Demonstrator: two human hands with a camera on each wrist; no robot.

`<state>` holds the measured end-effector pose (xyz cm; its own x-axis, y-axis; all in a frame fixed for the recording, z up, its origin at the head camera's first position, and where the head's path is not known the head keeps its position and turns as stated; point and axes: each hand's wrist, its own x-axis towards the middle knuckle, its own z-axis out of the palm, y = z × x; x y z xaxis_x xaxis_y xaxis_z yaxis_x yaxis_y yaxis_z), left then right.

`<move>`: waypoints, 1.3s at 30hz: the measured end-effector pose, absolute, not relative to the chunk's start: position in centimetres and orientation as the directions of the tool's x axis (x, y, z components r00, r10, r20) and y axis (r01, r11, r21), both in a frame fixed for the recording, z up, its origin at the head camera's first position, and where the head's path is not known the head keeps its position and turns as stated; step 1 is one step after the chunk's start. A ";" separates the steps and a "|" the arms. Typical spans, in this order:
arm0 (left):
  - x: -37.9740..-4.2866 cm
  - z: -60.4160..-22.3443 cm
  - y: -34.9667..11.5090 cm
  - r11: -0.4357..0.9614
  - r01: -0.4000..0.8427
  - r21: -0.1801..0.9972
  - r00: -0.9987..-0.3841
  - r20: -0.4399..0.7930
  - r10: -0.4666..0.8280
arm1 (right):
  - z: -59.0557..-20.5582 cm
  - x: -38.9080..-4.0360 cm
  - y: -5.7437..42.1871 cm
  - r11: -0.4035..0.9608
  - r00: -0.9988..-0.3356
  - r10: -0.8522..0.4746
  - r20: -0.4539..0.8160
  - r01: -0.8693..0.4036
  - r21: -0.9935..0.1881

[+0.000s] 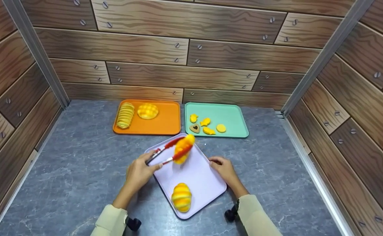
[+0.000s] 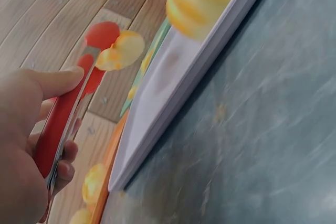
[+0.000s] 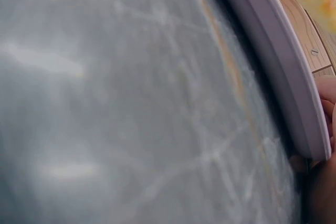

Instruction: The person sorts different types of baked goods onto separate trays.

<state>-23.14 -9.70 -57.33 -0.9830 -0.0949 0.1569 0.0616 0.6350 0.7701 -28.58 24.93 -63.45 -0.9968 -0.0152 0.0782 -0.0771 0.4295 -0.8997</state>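
My left hand (image 1: 139, 172) grips red-tipped tongs (image 1: 173, 143), whose tips pinch an orange-yellow bread roll (image 1: 188, 139) over the far end of a lavender tray (image 1: 204, 183). In the left wrist view the thumb presses along the tongs' red handle (image 2: 58, 129), and the pinched roll (image 2: 126, 51) hangs off the tray's surface. A striped, croissant-like bread (image 1: 181, 197) lies on the tray's near end. At the tray's right edge, my right hand (image 1: 224, 172) holds the rim between thumb and fingers; the right wrist view shows only part of that hand (image 3: 324, 192) by the tray's corner.
Behind stands an orange tray (image 1: 168, 118) with a long ridged bread (image 1: 125, 115) and a round one (image 1: 147, 111). Beside it, a green tray (image 1: 232, 114) bears several small cookies, one heart-shaped (image 1: 195, 128). Wood-patterned walls (image 1: 145, 49) enclose the grey marbled table (image 1: 80, 170).
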 end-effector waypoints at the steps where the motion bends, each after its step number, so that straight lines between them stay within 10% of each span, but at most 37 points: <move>1: -23.5 -57.3 -9.9 0.635 0.052 0.771 -0.982 0.156 -0.109 | -63.4 -28.6 24.9 0.435 -0.997 -0.013 0.078 -0.076 -0.897; 39: -37.0 -59.6 -7.7 0.534 -0.192 0.823 -0.932 0.017 -0.361 | -63.3 -28.2 24.6 0.429 -0.998 -0.024 0.057 -0.062 -0.901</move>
<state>-36.99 -7.74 -59.65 -0.9323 -0.3614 0.0168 -0.1924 0.5344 0.8230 -28.22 24.64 -63.31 -0.9981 -0.0243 0.0571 -0.0620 0.4289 -0.9012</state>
